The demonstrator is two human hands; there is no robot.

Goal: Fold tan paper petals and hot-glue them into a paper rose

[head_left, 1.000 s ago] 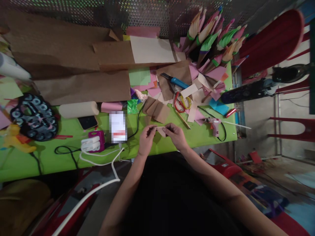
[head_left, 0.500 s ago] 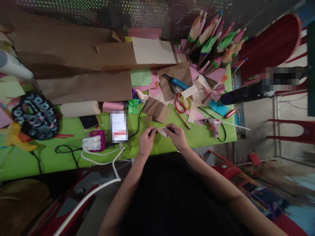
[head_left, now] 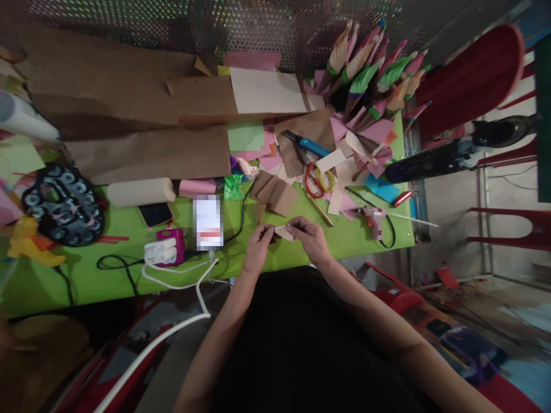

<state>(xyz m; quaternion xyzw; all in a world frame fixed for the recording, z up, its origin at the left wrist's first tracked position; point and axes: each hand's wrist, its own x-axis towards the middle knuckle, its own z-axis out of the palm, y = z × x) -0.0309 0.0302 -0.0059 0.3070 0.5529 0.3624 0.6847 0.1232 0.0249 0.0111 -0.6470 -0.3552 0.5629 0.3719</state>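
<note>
Between my two hands, just above the front edge of the green table (head_left: pixel 235 261), is a small piece of light paper (head_left: pixel 284 232). My left hand (head_left: pixel 259 245) pinches its left end with thumb and forefinger. The right end is pinched by my right hand (head_left: pixel 309 236). Folded brown paper pieces (head_left: pixel 279 195) lie right behind my hands. Further back are scissors (head_left: pixel 315 180) with red and yellow handles, a blue cutter knife (head_left: pixel 313 147) and a pencil (head_left: pixel 322 211).
A pink glue gun (head_left: pixel 374 221) lies to the right, a yellow glue gun (head_left: pixel 32 241) far left. Paper cones (head_left: pixel 357 86) stand at the back right. A phone (head_left: pixel 208 222) with a white cable (head_left: pixel 200 287) and brown paper sheets (head_left: pixel 150 152) occupy the left side.
The small paper has tilted flatter between my fingers, and my left hand has turned slightly. Both hands keep their pinch. Everything else stays in place.
</note>
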